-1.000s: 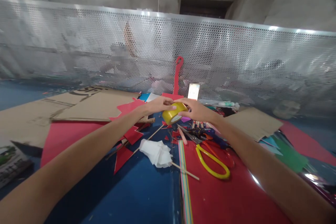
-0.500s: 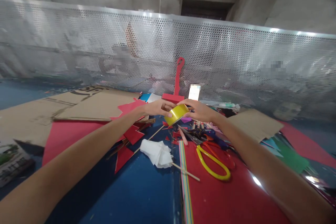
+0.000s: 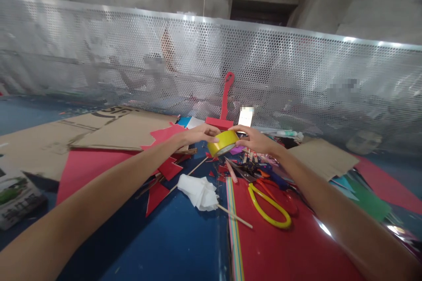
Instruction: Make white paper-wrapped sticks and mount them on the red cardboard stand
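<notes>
A roll of yellow tape [image 3: 223, 142] is held above the table between both hands. My left hand [image 3: 202, 133] grips its left side, thumb on the outer face. My right hand [image 3: 253, 138] grips its right side, fingers on the upper edge and thumb lower down. Below the roll lies a white tissue-paper bundle [image 3: 198, 192] on a thin wooden stick [image 3: 235, 216]. Scissors with yellow handles [image 3: 269, 206] rest to the right on a red sheet stack [image 3: 273, 254]. Behind the roll stands a red cut-out shape [image 3: 225, 101] with a hooked top.
Cardboard sheets [image 3: 121, 134] cover the left side, with red paper pieces [image 3: 169, 169] beside them. Another cardboard piece [image 3: 321, 156] and green paper [image 3: 367, 197] lie right. A perforated metal screen [image 3: 280, 70] runs along the back. A lit phone-like screen [image 3: 245, 118] stands before it.
The roll of tape has turned slightly between my hands, its tilt now flatter. Both hands keep their hold. The whole view has shifted a little.
</notes>
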A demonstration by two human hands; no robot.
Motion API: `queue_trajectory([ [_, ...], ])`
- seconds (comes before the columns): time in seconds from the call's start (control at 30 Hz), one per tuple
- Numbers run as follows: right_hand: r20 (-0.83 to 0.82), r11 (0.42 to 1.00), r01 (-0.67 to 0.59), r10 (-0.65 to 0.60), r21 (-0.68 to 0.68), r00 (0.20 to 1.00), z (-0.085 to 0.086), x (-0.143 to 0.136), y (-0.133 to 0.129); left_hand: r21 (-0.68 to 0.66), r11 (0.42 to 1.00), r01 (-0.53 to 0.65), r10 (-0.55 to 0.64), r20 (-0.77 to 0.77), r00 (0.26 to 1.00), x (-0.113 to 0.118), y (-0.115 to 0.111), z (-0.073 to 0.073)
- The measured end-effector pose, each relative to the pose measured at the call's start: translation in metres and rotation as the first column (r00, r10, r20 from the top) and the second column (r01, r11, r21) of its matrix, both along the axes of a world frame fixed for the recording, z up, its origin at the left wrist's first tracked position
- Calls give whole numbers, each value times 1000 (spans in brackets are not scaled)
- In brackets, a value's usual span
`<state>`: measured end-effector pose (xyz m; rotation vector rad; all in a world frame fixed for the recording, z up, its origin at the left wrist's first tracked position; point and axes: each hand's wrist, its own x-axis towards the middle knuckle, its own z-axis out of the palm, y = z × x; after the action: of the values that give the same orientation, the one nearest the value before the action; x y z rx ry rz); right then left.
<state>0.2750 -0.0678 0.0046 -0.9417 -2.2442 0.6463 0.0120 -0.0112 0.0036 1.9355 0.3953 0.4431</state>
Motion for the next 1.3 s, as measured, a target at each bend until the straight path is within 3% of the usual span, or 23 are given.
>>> queue_trajectory([
  [0.13, -24, 999, -35, 35, -14, 999, -1, 0, 1, 76, 995, -70, 73, -30, 997, 4, -4, 5],
  [0.23, -23, 999, -49, 49, -13, 999, -1, 0, 1, 126, 991, -39, 48, -66, 997, 5, -5, 6],
  [0.47, -31, 998, -59, 59, -23, 998, -2, 2, 1, 1, 998, 62, -61, -69, 996, 0, -8, 7],
  [0.93, 4, 998, -60, 60, -7, 998, -3, 5, 4, -42, 983, 177, -179, -42, 983, -6, 0, -1],
  [1.13, 35, 998, -64, 64, -5, 997, 3, 3, -2, 87, 996, 17, -12, -61, 998, 3, -2, 1],
  [1.3, 45, 998, -36, 34, 46, 998, 13, -14, -7, 318, 932, -177, 206, -59, 977, 22, -8, 0],
])
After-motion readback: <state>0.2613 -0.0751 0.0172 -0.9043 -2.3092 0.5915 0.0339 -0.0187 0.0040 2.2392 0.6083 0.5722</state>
